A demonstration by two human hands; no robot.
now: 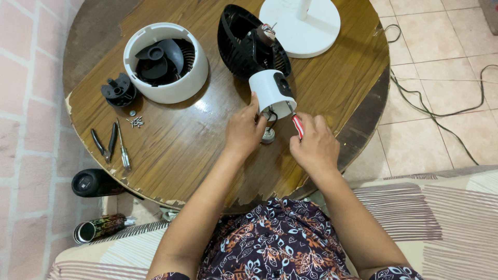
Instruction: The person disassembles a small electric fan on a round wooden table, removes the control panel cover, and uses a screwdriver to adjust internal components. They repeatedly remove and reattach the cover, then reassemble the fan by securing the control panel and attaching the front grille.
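A small fan's white motor housing (pixel 270 89) with a black rear grille (pixel 244 44) stands near the middle of the round wooden table (pixel 181 145). My left hand (pixel 244 129) steadies the housing's lower edge. In my right hand (pixel 314 145) is a red-and-white-handled screwdriver (pixel 297 124), its tip pointing into the housing's base. Black wires and a small round part (pixel 268 136) hang beneath the housing, between my hands.
A white fan shell with black blades (pixel 165 62) sits at the back left, a black cap (pixel 119 91) beside it. Loose screws (pixel 136 122), pliers (pixel 105 143) and a second screwdriver (pixel 123 150) lie left. A white round base (pixel 303 23) stands behind. Cables (pixel 441 111) trail on the tiled floor.
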